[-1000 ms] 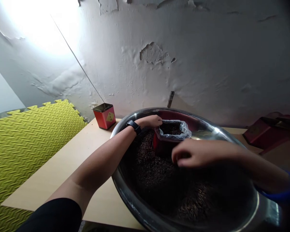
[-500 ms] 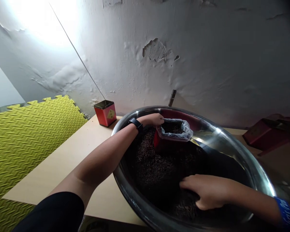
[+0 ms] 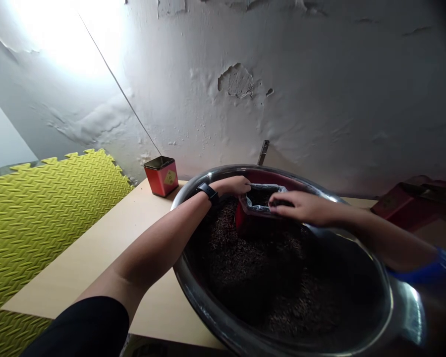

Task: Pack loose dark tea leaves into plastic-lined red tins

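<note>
A big steel basin on the table holds a heap of dark loose tea leaves. At its far side stands a red tin lined with a clear plastic bag. My left hand, a black watch on its wrist, grips the bag's left rim. My right hand hovers over the bag's mouth with its fingers bunched together, and dark leaves show under the fingertips.
A second red tin, open-topped, stands at the table's far left corner. Yellow-green foam mats cover the floor at left. A peeling white wall rises close behind. Dark red boxes lie at right.
My right hand dipped down into the leaves at the basin's near side, then rose back to the bag's mouth. The left hand has kept its grip on the bag.
</note>
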`<move>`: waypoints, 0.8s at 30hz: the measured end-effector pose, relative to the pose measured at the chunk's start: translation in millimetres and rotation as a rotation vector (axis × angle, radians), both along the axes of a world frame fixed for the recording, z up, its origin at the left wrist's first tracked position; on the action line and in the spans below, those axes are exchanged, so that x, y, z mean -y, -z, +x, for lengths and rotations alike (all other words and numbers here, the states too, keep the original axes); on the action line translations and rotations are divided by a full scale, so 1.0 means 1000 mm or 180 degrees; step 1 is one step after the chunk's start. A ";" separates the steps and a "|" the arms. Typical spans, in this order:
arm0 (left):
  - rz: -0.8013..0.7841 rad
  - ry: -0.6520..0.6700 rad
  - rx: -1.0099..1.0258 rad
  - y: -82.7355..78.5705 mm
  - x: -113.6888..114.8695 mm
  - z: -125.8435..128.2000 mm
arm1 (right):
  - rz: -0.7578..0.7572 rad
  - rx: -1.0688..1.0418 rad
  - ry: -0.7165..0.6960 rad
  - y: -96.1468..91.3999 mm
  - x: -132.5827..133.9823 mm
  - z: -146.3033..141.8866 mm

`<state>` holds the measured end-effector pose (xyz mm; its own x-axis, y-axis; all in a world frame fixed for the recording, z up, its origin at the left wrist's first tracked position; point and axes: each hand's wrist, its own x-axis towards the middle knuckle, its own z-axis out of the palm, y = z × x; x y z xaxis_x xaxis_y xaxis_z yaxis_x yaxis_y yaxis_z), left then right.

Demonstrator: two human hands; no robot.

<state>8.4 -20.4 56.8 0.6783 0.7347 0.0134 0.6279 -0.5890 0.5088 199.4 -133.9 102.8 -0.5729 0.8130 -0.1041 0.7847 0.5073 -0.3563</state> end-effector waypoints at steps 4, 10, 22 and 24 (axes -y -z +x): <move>0.0060 0.0120 0.0065 0.003 -0.003 -0.001 | 0.0601 -0.0096 0.0282 -0.004 -0.041 -0.013; 0.0067 0.0298 0.0089 0.001 -0.008 -0.003 | 0.1168 -0.0038 0.0330 0.018 -0.053 -0.019; -0.0177 -0.0320 0.0318 -0.009 -0.001 -0.001 | 0.0437 -0.0423 0.1706 0.019 -0.059 0.030; -0.0189 -0.0496 0.0330 -0.011 0.002 0.001 | -0.0558 -0.0858 0.1771 0.028 -0.063 0.037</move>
<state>9.2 -22.1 67.8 0.5535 0.8323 0.0307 0.6516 -0.4558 0.6063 236.3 -70.8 75.0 -0.0949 0.9802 -0.1737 0.7852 -0.0336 -0.6183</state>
